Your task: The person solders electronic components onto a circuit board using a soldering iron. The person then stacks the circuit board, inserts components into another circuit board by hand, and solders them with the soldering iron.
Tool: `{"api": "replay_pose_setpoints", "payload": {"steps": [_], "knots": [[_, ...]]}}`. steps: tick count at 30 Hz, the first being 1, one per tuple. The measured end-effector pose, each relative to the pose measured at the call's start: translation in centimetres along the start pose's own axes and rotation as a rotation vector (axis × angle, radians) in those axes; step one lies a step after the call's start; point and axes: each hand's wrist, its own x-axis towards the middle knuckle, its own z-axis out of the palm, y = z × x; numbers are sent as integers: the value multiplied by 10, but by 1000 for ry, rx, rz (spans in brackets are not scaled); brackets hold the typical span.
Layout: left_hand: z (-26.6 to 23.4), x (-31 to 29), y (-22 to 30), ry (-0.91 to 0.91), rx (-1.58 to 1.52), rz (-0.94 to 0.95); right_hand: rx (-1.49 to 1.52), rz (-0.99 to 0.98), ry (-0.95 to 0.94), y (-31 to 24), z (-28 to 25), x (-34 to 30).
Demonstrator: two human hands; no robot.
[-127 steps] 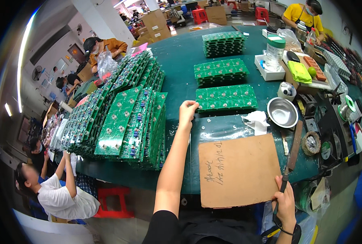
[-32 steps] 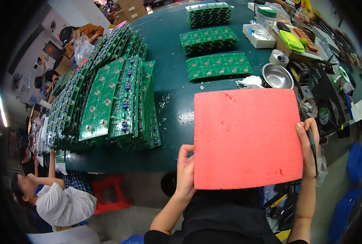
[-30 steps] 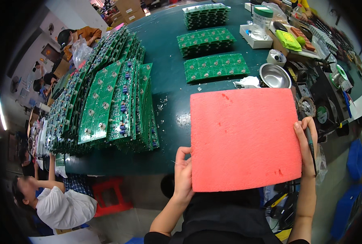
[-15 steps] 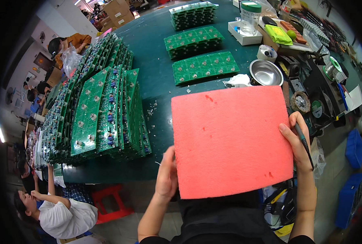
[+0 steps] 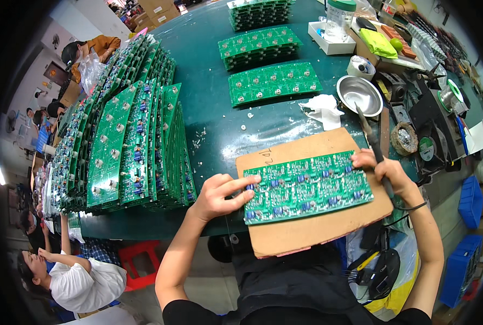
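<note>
A green circuit board (image 5: 309, 189), its component side up, lies on a brown cardboard sheet (image 5: 317, 235) at the table's near edge. A strip of pinkish red shows beneath the cardboard's near edge. My left hand (image 5: 220, 196) grips the board's left end, with fingers on its upper left corner. At the far right corner, my right hand (image 5: 388, 172) touches the board with its fingertips. That same hand holds a soldering iron (image 5: 380, 157), dark-handled, its tip pointing away toward a steel bowl (image 5: 359, 95).
Tall stacks of circuit boards (image 5: 111, 141) stand on the left. More boards (image 5: 274, 84) lie at the far middle. A crumpled white tissue (image 5: 324, 111), a solder spool (image 5: 451, 97) and a tip-cleaner pot (image 5: 404, 138) are on the right. A person in white (image 5: 84, 281) sits at left.
The red foam face held up between my hands is out of sight. Cardboard bearing a circuit board now lies there, and both hands have come onto the board. The soldering iron now points away from me.
</note>
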Motion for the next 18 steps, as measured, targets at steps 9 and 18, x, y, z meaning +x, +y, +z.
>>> {"api": "replay_pose_setpoints", "payload": {"steps": [9,18], "knots": [[-7,-2,17,-215,-50,-51,-310,-51,-157,-2,11,-10],[-23,0,33,-60,-15,-229,-325,74,46,-38,14,0]]}}
